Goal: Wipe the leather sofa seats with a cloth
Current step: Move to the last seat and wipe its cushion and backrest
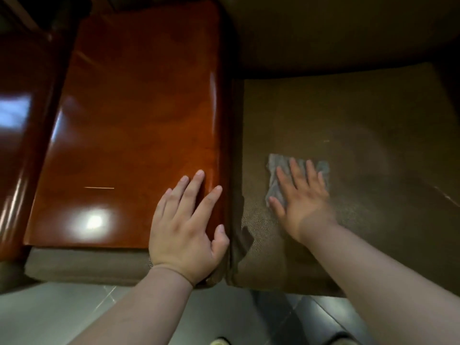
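**Cloth flat under the right hand on the brown seat**

The grey cloth lies on the brown leather seat, at about 4 o'clock from the picture's centre. The right hand presses on it with fingers straight and spread wide; the palm covers the cloth's near half, so only its far edge and left side show. How the cloth is folded cannot be made out.

At 9 o'clock from the cloth, across a dark seam, sits a glossy reddish wooden panel, with a bright light reflection near its front edge. The left hand rests flat on the panel's front right corner, fingers straight and a little apart, the thumb over the edge toward the seam, holding nothing.

At 12 o'clock the sofa back is dark and blurred. At 6 o'clock grey floor tiles show, and something pale is cut off by the bottom edge.
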Tool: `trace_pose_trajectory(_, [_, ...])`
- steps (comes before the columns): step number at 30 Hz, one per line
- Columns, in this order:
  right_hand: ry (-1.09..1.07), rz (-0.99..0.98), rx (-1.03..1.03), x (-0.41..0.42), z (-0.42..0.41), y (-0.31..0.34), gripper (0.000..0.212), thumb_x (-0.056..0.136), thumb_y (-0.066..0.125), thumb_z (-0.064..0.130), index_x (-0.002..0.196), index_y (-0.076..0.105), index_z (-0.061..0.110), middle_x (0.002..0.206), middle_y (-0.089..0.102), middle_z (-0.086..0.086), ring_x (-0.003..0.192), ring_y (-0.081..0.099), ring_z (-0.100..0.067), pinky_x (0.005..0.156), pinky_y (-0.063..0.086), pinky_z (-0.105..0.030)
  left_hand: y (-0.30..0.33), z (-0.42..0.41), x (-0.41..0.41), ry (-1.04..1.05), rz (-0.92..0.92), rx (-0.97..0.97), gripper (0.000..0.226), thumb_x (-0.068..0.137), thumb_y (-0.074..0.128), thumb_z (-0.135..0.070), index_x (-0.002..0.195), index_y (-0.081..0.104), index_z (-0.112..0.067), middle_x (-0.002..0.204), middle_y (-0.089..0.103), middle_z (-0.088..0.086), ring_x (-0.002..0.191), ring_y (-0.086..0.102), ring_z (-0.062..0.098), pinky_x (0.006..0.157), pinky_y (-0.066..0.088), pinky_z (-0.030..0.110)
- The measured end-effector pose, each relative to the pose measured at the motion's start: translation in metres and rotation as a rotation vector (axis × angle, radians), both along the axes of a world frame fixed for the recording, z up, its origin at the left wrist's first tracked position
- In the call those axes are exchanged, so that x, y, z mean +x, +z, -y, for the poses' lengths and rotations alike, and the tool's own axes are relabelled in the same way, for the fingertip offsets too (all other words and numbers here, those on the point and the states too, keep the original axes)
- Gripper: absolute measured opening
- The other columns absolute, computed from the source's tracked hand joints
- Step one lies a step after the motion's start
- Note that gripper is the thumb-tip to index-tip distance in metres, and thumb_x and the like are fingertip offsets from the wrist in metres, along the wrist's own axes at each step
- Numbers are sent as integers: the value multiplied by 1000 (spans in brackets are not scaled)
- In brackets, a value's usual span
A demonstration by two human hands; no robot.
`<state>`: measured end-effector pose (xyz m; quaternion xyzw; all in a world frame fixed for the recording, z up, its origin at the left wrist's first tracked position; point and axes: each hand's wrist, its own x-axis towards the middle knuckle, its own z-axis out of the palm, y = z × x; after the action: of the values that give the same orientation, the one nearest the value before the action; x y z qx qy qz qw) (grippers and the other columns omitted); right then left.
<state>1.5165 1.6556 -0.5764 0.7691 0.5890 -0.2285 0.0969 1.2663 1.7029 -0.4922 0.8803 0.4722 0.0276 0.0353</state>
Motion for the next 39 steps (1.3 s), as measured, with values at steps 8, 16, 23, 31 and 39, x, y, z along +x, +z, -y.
trace_pose_trajectory(8, [397, -361, -243, -31, 35, 48, 68, 110, 45, 27, 164, 6, 39, 171, -14, 11, 155, -22, -17, 126, -10, -40, 12, -2, 2, 12, -81, -95, 68, 85, 53, -52, 149, 57, -30, 169, 34, 6, 155, 31, 30, 125, 25, 51])
trace_pose_trajectory(16, [-115, -389, -225, -5, -32, 163, 45, 107, 37, 56, 145, 46, 33, 129, 63, 6, 114, 61, -13, 96, 52, -31, 25, -17, 7, -5, -183, -311, 92, 68, 60, -71, 153, 53, -36, 172, 28, 10, 158, 24, 35, 119, 20, 58])
trace_pose_trajectory(23, [-179, -334, -79, -9, -94, 319, 39, 107, 35, 56, 130, 54, 31, 113, 67, 7, 100, 64, -12, 86, 52, -33, 164, -71, 17, 241, -13, -937, 74, 97, 44, -70, 161, 38, -33, 168, 36, -3, 154, 34, 20, 126, 29, 39])
trace_pose_trajectory(31, [-220, -324, 151, -20, -194, 454, 43, 108, 40, 53, 140, 51, 28, 115, 66, 6, 99, 62, -12, 87, 56, -38, 350, -256, -2, 160, 11, -638, 62, 101, 47, -64, 154, 48, -32, 150, 58, -3, 135, 57, 21, 108, 50, 38])
trace_pose_trajectory(39, [-182, -244, 373, 12, -323, 523, 37, 107, 45, 50, 136, 54, 29, 117, 67, 5, 103, 62, -17, 82, 49, -35, 454, -397, 39, 172, 151, -395, 56, 103, 46, -59, 152, 50, -32, 148, 59, -4, 129, 60, 22, 100, 53, 39])
